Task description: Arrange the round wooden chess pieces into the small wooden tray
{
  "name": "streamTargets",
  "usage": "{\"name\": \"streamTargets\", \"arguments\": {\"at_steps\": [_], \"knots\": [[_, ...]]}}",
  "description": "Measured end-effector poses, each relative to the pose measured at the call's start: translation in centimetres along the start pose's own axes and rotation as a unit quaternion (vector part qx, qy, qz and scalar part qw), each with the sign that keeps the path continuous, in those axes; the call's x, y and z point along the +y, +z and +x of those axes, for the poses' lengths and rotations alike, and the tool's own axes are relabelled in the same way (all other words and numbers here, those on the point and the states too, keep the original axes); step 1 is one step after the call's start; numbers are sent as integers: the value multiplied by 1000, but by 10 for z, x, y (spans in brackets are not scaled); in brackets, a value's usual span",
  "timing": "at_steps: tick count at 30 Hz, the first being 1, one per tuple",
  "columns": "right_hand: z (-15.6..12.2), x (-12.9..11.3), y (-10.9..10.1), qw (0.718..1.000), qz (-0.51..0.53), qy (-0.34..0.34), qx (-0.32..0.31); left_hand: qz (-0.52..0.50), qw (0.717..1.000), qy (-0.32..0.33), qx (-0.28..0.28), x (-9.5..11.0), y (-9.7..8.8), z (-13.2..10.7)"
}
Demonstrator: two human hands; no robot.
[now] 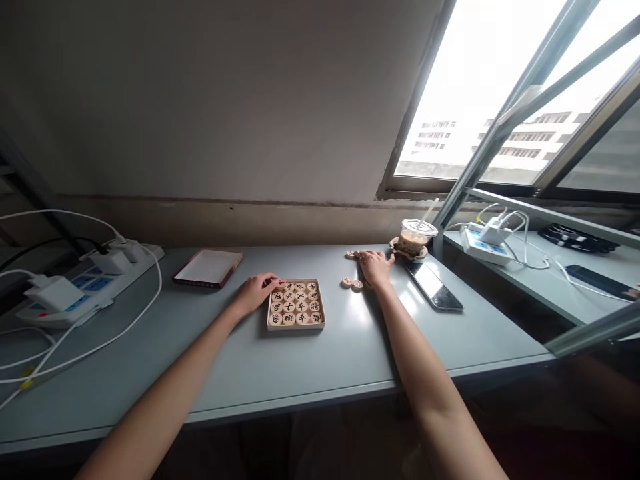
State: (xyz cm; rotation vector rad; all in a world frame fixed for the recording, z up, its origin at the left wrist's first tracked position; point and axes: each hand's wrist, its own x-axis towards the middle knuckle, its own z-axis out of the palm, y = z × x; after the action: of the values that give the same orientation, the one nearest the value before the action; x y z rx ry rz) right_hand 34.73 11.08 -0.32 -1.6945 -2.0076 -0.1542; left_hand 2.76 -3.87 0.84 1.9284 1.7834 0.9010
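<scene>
A shallow square box (296,327) holds rows of round wooden Chinese chess pieces (302,307), most with dark characters. At its far left corner, my left hand (254,293) has its fingertips and thumb closed at a red-marked Chinese chess piece (281,283). Further right, my right hand (376,268) lies palm down with fingers spread, its fingertips at loose pieces (351,255) on the desk. Just left of that wrist lie more loose pieces (347,283), one partly hidden under the hand.
The box's lid (207,267) lies upturned at the back left. A lidded drink cup (418,235) with a straw and a phone (434,288) are right of my right hand. Power strips with cables lie left (95,283) and right (487,243). Metal posts (470,177) rise at the right.
</scene>
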Motion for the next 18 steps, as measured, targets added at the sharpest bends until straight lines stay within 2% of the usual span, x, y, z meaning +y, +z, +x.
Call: {"name": "streamTargets", "arguments": {"at_steps": [5,9,12,15,16,18], "knots": [[0,-10,3,999,-6,-33,31,-3,1000,-1,-6,-4,1,1],[1,-15,2,999,-5,-48,12,3,1000,0,-3,-4,1,0],[1,-19,-6,999,4,-36,9,-2,1000,1,-2,-2,0,-2],[-1,-33,-21,989,135,-53,-21,-13,1000,-1,-4,1,-1,-4],[-3,-42,-25,974,207,-75,-49,-14,1000,-3,-6,2,-2,-5],[-12,-64,-33,922,342,-135,-119,-11,1000,-7,-12,4,-2,-5]]}}
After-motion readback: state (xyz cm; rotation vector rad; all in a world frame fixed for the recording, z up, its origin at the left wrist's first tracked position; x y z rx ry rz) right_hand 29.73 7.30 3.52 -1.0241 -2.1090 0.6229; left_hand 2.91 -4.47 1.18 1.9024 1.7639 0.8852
